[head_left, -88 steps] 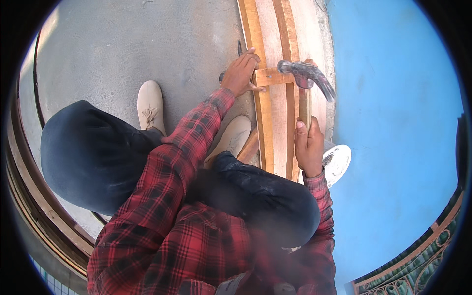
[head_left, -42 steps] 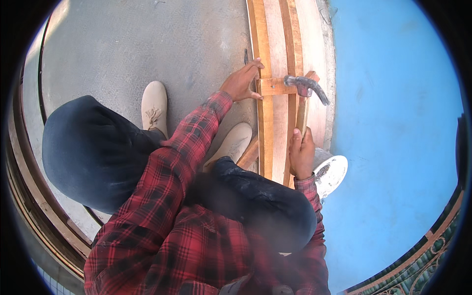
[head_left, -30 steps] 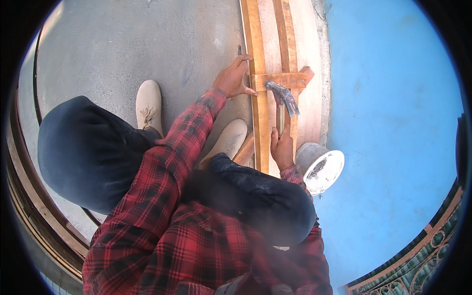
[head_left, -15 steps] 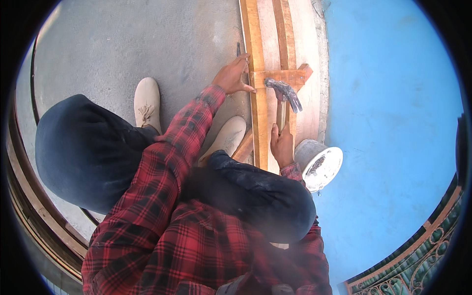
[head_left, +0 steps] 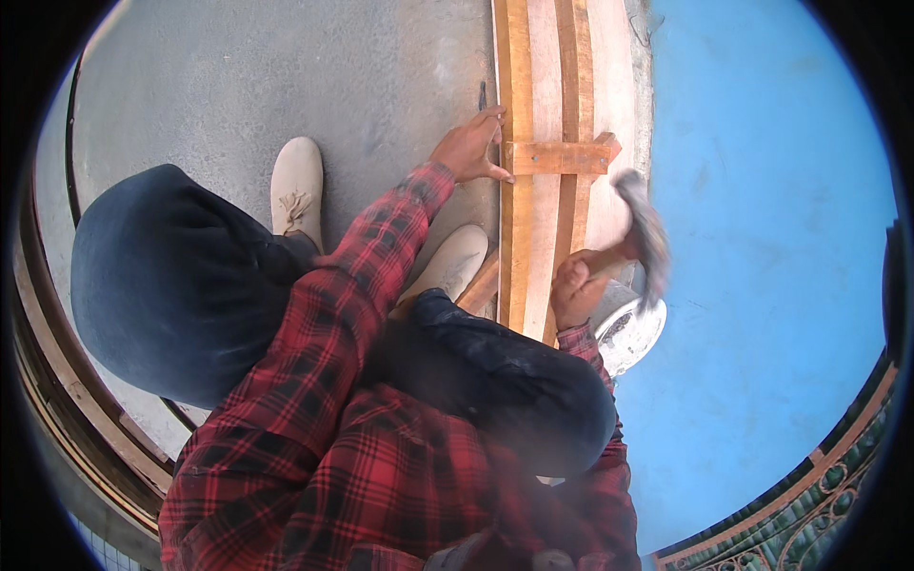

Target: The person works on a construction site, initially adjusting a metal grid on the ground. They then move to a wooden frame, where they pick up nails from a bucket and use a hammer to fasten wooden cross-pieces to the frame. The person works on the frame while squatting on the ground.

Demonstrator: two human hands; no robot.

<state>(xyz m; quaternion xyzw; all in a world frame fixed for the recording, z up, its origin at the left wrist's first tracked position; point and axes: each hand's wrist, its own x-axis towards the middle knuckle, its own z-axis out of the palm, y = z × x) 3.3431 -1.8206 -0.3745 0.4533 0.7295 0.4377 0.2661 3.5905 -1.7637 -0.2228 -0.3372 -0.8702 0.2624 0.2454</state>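
Since half a second earlier, the grey-headed claw hammer point(head_left: 651, 238), now blurred, had swung rightward from the short brown wooden crosspiece point(head_left: 557, 158), grasped in the right hand point(head_left: 574, 293). The left hand point(head_left: 468, 150), thumb and fingers spread, braced the left of two long brown wooden bars point(head_left: 515, 219) beneath the crosspiece. One white round bucket point(head_left: 640, 344), dark-smudged inside, was partly hidden.
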